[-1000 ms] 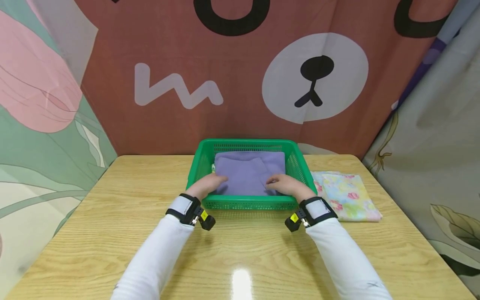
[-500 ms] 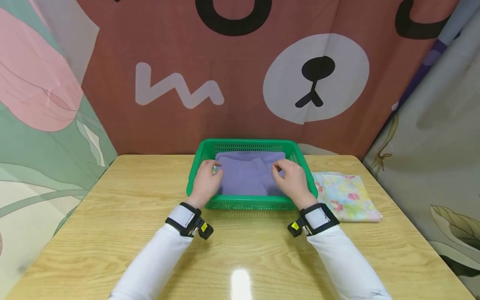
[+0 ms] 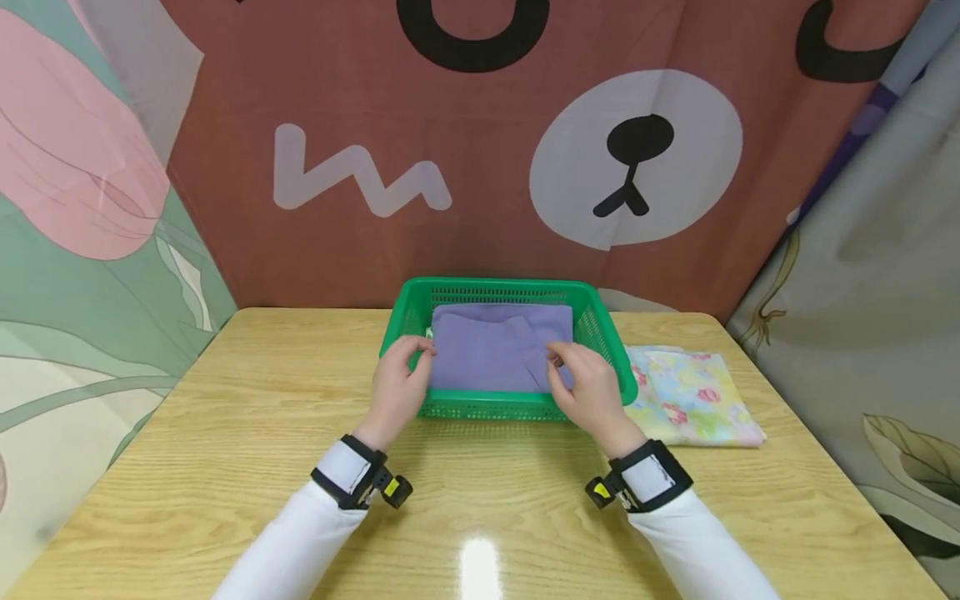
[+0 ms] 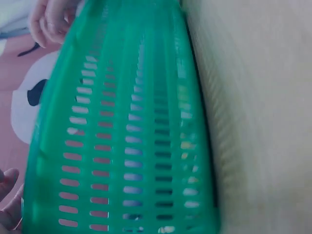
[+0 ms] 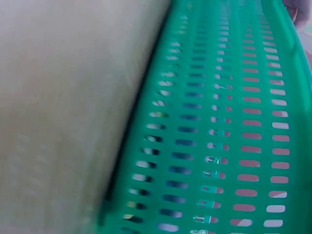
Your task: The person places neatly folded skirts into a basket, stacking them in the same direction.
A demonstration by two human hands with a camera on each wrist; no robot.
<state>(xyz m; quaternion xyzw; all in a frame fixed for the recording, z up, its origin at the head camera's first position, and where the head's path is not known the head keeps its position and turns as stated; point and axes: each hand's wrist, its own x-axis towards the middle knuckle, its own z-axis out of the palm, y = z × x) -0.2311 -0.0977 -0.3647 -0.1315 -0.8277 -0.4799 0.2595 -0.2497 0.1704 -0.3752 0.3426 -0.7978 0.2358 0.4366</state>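
A folded purple cloth [image 3: 487, 354] lies flat inside the green plastic basket [image 3: 517, 406], with a slanting fold across its right part. My left hand [image 3: 397, 383] hovers over the basket's front left corner, fingers loosely bent and holding nothing. Over the front right part is my right hand [image 3: 592, 387], its fingers also bent, thumb near the forefinger, with nothing held. The left wrist view has the slotted basket wall [image 4: 117, 141] up close, fingers [image 4: 9, 204] at its left edge. In the right wrist view the basket wall [image 5: 219, 131] fills the right half.
A folded floral cloth [image 3: 697, 396] lies on the wooden table [image 3: 247, 417], right beside the basket. A bit of patterned fabric shows at the purple cloth's left edge. Behind the table hangs a brown curtain [image 3: 360, 267] with a bear print; patterned curtains hang at both sides.
Both hands have come up off the purple cloth and drawn back toward the person, over the basket's front rim. The purple cloth stays in the basket; the floral cloth has not moved.
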